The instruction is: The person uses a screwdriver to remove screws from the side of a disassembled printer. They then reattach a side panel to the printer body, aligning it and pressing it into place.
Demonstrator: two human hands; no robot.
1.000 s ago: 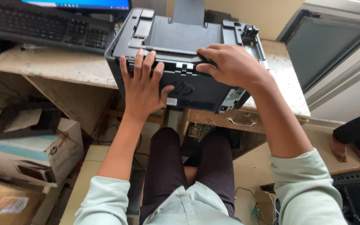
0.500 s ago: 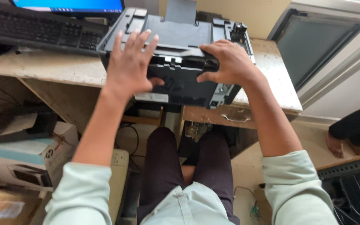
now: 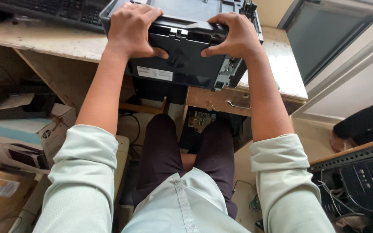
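Gripping the black printer [image 3: 182, 47] at its front edge, the left hand [image 3: 132, 30] now curls shut over the top where earlier its fingers lay spread. The right hand [image 3: 234, 36] clamps beside it. The printer overhangs the worn desk [image 3: 277, 73], closer than before.

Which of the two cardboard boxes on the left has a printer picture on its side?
The upper box, white and blue, beside the left sleeve. The lower box is plain brown with a label.
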